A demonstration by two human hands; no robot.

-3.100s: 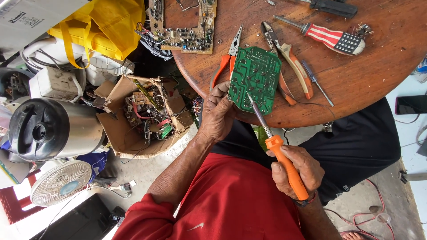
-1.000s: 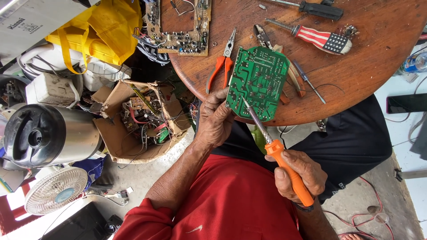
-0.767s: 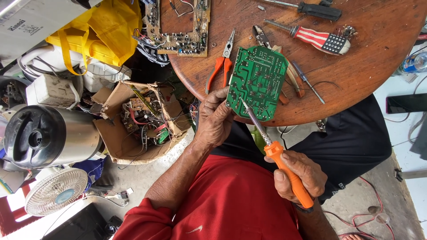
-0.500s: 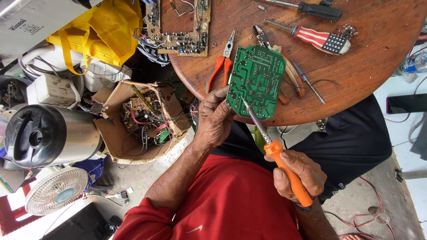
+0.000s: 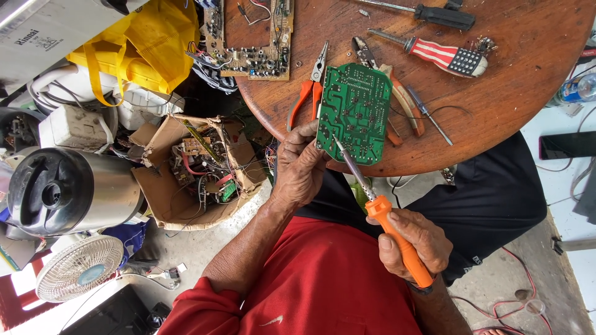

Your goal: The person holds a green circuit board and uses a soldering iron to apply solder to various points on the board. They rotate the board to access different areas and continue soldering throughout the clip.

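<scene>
My left hand [image 5: 301,166] grips the lower left edge of a green circuit board [image 5: 355,111], held tilted over the near edge of a round wooden table [image 5: 509,105]. My right hand [image 5: 415,242] is closed around the orange handle of a soldering iron [image 5: 397,239]. Its metal tip touches the board near the lower left corner. Orange-handled pliers [image 5: 307,93] lie on the table just left of the board.
On the table lie a brown circuit board [image 5: 251,43], another pair of pliers [image 5: 403,99], a small screwdriver [image 5: 428,115], a striped-handle screwdriver [image 5: 444,57] and a black-handled one [image 5: 444,15]. A cardboard box of parts [image 5: 192,174], steel pot [image 5: 68,192], fan [image 5: 77,267] and yellow bag [image 5: 139,43] crowd the floor at left.
Both hands keep their grips. The soldering iron tip has stayed on the board's lower left area, with only slight shifts of the view.
</scene>
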